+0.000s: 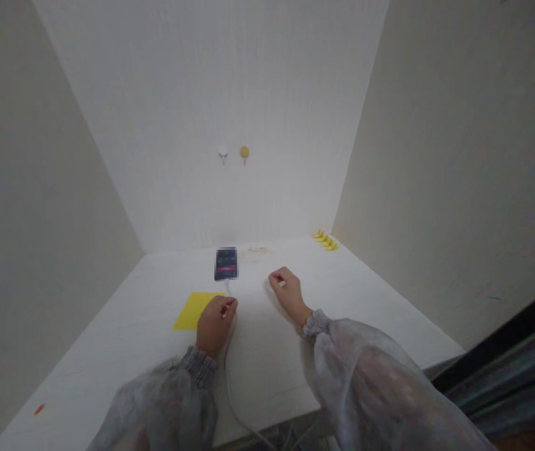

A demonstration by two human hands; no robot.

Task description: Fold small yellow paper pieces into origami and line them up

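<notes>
Left hand (215,326) lies loosely closed beside the unfolded yellow sheet (191,311) at the middle of the worktop (366,300), right hand (286,291) curled, perhaps empty, with folded yellow pieces (326,240) already in the far right corner.

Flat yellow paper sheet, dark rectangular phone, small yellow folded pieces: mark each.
Flat yellow paper sheet (191,311), head view, its bare middle.
Dark rectangular phone (226,263), head view, screen centre.
Small yellow folded pieces (326,241), head view, middle of row.
</notes>
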